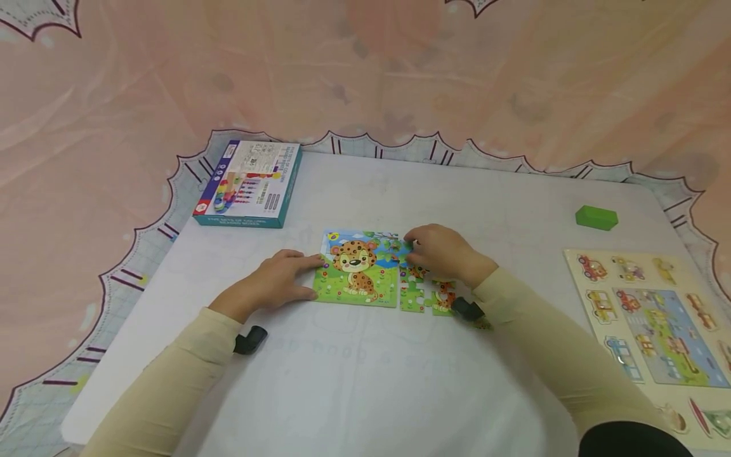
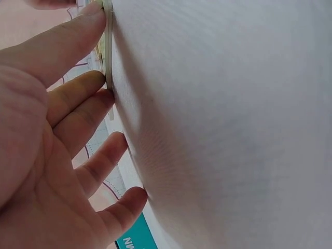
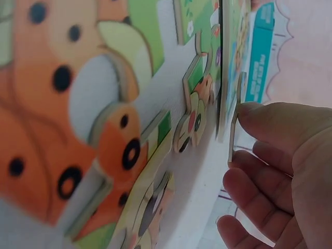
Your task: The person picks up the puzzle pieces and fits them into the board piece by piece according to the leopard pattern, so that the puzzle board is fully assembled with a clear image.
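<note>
Leopard picture board with jigsaw pieces, two hands in attendance

Board (image 1: pixel 356 273): flat, rectangular, printed with a spotted cub on flowered grass; lies on the white table (image 1: pixel 354 381) between the hands. A yellow disc sits in its upper left corner, its mark too small to read.

Left hand (image 1: pixel 268 282): fingers apart, thumb and fingertips touching the board's left edge, clasping nothing.

Right hand (image 1: pixel 445 251): thumb and finger pinching a thin puzzle piece (image 3: pixel 233 136) at the board's right edge.

Loose pieces (image 1: pixel 412 298): knobbed and socketed, orange, green and black, just right of the board.

Box (image 1: pixel 245 184): cardboard-like, white top, teal sides, left of the board and farther back. Front side reads "FIVE SETS OF COLUMN"; a second line is blurred.

Green block (image 1: pixel 596 218): oblong, plain faces, back right.

Vehicle board (image 1: pixel 582 304): pale, with cut-out vehicle shapes around a printed scene, far right.

Backdrop (image 1: pixel 365 70): creased peach fabric, scalloped print below.

By view: the right wrist alone gives the pieces' pale, wood-like thickness and the held piece edge-on; the left wrist, the board's slim side and the letters "MN" on teal. The head view alone has the green block.
</note>
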Demonstrator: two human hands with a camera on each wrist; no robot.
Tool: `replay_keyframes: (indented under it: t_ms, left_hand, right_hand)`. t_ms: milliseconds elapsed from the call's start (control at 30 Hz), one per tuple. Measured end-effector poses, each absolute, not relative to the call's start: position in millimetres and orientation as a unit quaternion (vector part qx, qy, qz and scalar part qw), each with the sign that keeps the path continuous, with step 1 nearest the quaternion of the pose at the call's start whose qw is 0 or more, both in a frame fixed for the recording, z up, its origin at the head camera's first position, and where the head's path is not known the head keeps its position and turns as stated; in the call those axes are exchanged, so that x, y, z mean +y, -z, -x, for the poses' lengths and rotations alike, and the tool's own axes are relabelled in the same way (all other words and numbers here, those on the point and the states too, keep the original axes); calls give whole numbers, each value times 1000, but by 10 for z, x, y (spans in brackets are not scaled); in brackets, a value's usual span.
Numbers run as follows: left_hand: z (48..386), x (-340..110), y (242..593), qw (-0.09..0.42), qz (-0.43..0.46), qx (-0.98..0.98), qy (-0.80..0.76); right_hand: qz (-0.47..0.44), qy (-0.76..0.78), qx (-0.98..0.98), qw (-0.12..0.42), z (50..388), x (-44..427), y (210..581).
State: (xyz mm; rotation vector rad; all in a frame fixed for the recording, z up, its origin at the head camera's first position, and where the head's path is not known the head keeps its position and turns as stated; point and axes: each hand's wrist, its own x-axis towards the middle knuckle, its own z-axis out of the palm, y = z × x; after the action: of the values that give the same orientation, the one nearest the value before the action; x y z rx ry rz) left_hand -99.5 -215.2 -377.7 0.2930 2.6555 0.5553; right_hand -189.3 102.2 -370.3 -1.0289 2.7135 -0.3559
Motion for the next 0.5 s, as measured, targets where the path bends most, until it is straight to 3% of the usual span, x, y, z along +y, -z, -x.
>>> replay_keyframes:
  t_ms: [500]
  left_hand:
    - [990, -2158, 3792, 202, -102, 953, -204]
  right_hand:
    - [341, 117, 925, 122, 1910, 864, 3707]
